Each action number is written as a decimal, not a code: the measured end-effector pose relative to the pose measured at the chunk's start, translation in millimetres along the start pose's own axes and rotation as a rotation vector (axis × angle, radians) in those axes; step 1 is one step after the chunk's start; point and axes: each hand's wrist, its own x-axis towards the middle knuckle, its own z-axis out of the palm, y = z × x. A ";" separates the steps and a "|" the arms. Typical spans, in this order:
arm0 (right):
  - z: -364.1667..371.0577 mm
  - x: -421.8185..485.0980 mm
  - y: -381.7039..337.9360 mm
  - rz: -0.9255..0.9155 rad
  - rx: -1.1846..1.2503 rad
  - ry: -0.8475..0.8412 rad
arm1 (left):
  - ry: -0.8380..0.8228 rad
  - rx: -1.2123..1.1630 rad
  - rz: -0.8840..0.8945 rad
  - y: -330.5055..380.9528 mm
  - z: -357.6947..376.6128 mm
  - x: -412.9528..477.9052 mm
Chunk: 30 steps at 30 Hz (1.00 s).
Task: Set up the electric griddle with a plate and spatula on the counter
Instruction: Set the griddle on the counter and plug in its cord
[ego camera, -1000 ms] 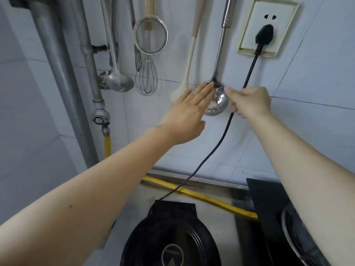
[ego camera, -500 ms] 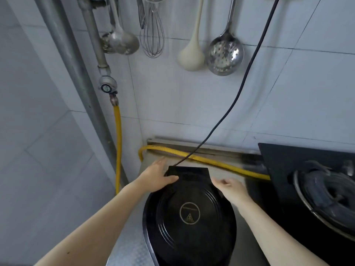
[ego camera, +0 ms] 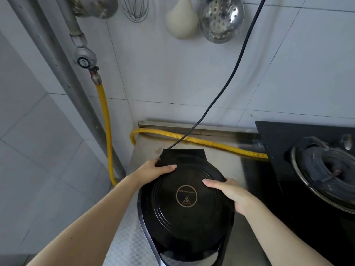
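— Where does the setup stand, from where you are?

— The electric griddle (ego camera: 185, 198) is on the counter (ego camera: 224, 160), lid down, between the tiled side wall and the gas stove (ego camera: 307, 169). Its black cord (ego camera: 230, 75) runs up the back wall out of sight, so I can't tell from here whether it is plugged in. I see no plate and no spatula on the counter; I'd judge that part is all left to do.

— And the hands?

— Both are on the griddle. The left hand (ego camera: 153, 169) clasps the back left corner by the hinge block, thumb lying flat on top and fingers wrapped around the edge. The right hand (ego camera: 228, 191) grips the right rim, thumb on the lid. It looks like squaring the appliance up, though that's my guess.

— What is it like, the thing?

— Round and glossy black, the lid ribbed with concentric rings around a gold circle with a warning triangle. A squared hinge at the back, a silvery band round the base. Smooth and likely slippery. The counter is brushed metal, embossed nearer us.

— Anything useful nearby?

— Hanging on the tiles: a perforated steel skimmer (ego camera: 221, 18), a cream ladle (ego camera: 181, 22), a wire whisk (ego camera: 135, 8). A ridged yellow gas hose (ego camera: 201, 141) lies along the back, under the cord.
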 end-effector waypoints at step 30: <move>13.1 17.6 -14.5 -0.095 0.142 0.081 | 0.244 0.018 0.107 15.2 -11.7 23.7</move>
